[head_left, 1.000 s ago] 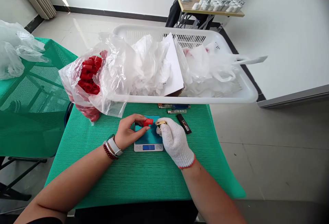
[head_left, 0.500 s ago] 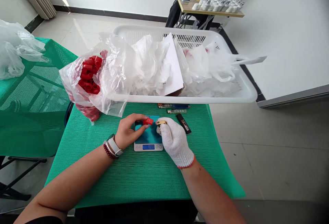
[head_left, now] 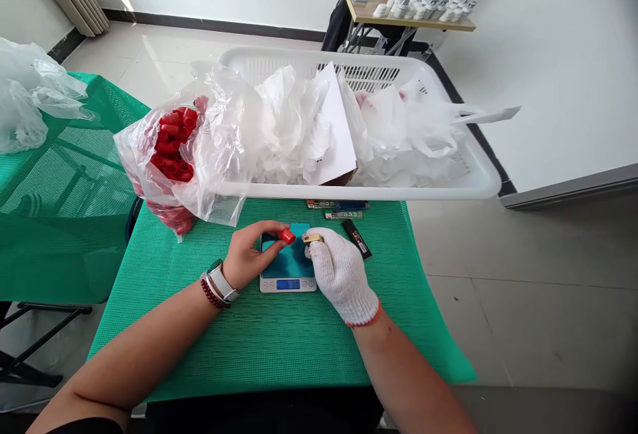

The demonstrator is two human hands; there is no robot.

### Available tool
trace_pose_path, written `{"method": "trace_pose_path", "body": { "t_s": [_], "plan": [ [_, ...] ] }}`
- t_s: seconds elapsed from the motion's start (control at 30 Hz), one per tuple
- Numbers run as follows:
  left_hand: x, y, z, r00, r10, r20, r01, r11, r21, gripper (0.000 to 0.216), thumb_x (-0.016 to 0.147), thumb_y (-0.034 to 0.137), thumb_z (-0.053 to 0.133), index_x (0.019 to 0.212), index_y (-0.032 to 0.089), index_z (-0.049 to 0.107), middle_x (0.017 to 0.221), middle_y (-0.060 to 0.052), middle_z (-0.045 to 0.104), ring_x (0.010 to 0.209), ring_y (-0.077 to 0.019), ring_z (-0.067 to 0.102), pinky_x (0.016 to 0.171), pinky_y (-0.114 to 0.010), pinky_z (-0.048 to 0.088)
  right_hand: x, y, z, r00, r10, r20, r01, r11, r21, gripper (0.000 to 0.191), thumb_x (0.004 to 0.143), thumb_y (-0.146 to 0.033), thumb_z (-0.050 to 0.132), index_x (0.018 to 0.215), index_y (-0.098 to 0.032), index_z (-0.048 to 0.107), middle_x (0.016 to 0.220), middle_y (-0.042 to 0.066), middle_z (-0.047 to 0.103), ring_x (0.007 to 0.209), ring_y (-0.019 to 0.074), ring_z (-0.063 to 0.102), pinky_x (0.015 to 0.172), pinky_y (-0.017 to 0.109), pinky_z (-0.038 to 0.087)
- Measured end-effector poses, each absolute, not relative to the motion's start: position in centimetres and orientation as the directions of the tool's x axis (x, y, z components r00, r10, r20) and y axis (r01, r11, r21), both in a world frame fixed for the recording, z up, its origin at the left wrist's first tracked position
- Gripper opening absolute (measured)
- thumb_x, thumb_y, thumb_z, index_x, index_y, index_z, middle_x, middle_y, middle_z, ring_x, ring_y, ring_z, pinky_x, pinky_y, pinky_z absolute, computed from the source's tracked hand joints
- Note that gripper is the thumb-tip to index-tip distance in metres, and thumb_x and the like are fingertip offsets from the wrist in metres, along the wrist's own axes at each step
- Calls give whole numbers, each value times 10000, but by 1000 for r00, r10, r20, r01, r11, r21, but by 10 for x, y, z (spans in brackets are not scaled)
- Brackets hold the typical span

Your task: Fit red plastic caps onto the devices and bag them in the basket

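Note:
My left hand, bare with a watch at the wrist, pinches a small red plastic cap just above a small digital scale with a teal platform. My right hand, in a white knit glove, is closed on a small gold-coloured metal piece right beside the red cap. The two parts are nearly touching over the scale's far edge. The scale sits on a green mesh table.
A clear bag of red caps lies at the table's left rear, against a large white basket full of plastic bags. Thin black and blue strips lie behind the scale. Another person works at a far wooden table.
The red cap has tilted slightly in my left fingers and edged toward the gold piece. Both hands stay over the scale.

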State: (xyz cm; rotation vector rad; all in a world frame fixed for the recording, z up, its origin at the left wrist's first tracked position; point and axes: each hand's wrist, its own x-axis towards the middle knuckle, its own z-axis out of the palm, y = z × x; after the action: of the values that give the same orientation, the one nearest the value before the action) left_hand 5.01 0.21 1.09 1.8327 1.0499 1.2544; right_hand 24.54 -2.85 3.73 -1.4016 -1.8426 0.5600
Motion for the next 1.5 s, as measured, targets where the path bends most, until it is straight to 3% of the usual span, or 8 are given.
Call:
{"method": "trace_pose_path", "body": {
  "t_s": [0.3,0.57,0.77,0.93,1.2,1.5],
  "plan": [
    [49,3,13,169,920,355,246,-388,888,267,785,311,807,991,194,685,885,-45,786,766,-184,761,722,-303,655,246,-29,37,-193,930,314,640,362,-678,268,1005,-298,406,1024,-176,644,849,68,722,768,191,683,689,315,526],
    [52,0,13,204,921,332,169,-367,915,231,828,283,763,1019,192,669,971,-65,796,828,-199,780,771,-327,672,246,-28,38,-131,950,285,648,299,-701,289,1016,-304,395,1030,-167,649,861,75,720,784,190,683,705,311,518],
    [51,2,13,191,922,336,204,-372,905,262,789,295,803,986,191,665,876,-49,792,761,-190,777,726,-305,671,243,-31,40,-205,932,300,624,361,-693,261,1009,-279,408,997,-175,647,803,51,704,719,173,660,673,298,498],
    [52,1,14,247,907,342,156,-385,909,214,828,260,761,1009,195,669,943,-59,799,823,-200,783,775,-321,673,244,-31,39,-131,940,314,670,317,-671,276,1011,-292,411,1034,-157,651,865,74,714,759,182,666,694,301,504],
    [51,1,14,218,932,290,183,-331,926,249,815,313,774,991,182,655,932,-58,798,819,-203,782,770,-319,674,243,-31,40,-195,917,347,652,385,-653,289,1010,-289,401,995,-153,656,801,55,700,695,164,644,636,278,487],
    [51,3,11,173,957,235,137,-259,956,275,797,308,789,988,177,640,930,-65,795,812,-196,780,747,-303,671,242,-30,38,-158,934,320,667,340,-663,290,1017,-291,404,1001,-153,659,819,50,707,727,160,663,661,275,497]
  ]
}}
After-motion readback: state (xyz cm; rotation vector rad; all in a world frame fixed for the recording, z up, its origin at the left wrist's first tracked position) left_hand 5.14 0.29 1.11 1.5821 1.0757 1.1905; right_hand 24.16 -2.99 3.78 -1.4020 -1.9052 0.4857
